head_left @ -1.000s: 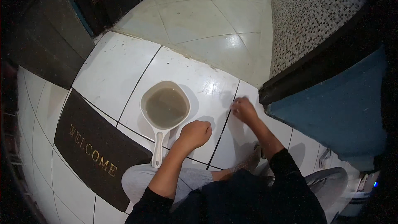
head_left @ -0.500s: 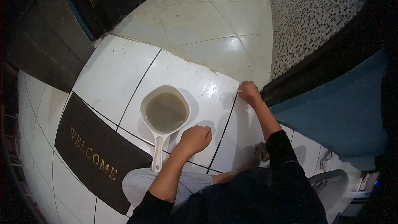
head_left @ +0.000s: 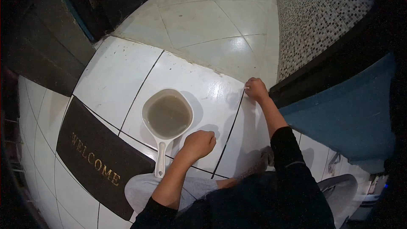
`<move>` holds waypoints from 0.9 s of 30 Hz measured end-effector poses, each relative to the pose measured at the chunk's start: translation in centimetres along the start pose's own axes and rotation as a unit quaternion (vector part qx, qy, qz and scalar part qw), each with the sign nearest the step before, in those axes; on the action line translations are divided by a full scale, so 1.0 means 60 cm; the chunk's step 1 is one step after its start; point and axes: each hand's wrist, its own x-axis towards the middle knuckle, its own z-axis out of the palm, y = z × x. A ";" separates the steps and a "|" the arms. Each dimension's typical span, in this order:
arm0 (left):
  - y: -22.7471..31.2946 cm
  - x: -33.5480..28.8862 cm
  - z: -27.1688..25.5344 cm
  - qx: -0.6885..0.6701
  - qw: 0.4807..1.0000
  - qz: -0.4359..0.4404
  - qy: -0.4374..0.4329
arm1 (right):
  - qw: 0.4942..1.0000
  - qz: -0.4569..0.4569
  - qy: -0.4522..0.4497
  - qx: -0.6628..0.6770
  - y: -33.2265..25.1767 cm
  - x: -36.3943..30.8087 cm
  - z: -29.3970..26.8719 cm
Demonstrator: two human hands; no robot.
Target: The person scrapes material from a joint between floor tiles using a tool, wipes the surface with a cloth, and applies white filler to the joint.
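The rounded white dipper (head_left: 162, 144) of murky water (head_left: 167, 117) sits on glossy tiles (head_left: 212, 104). Just right of it, the left hand (head_left: 199, 145) curls fistlike; farther right, the right hand (head_left: 257, 89) pinches a small pale scrap (head_left: 246, 87) between its fingers.

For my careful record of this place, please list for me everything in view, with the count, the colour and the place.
dipper: one, white, on the white tiles
liquid: one pool, murky grey, inside the dipper
doormat: one, dark brown with gold lettering, left
white tiles: several, dark joints, centre and left
far floor: one area, greyish beige, top centre
mosaic wall: one, grey-white-black, upper right
dark frame: one, blackish, below the mosaic
blue panel: one, blue, right
dark panels: at least two, blackish, upper left
small pale thing: one, whitish, at the right hand, unclear what
blurred things: count unclear, mixed, lower right
trouser legs: two, grey, bottom
sleeves: two, black, bottom
left hand: one, bare, curled, near the dipper
right hand: one, bare, near the dark frame
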 end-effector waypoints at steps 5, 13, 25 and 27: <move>-0.005 0.000 0.001 0.004 1.000 0.000 -0.003 | 0.993 -0.042 -0.103 -0.048 -0.040 -0.036 0.013; -0.004 -0.023 -0.046 -0.079 0.995 0.006 0.062 | 0.972 0.104 -0.029 0.208 -0.201 -0.168 -0.042; -0.121 -0.121 -0.136 0.042 0.869 -0.255 0.423 | 0.981 -0.164 -0.007 0.102 -0.535 -0.006 -0.054; -0.118 -0.123 -0.149 -0.030 0.935 -0.311 0.167 | 0.984 -0.148 -0.066 0.068 -0.543 0.001 -0.032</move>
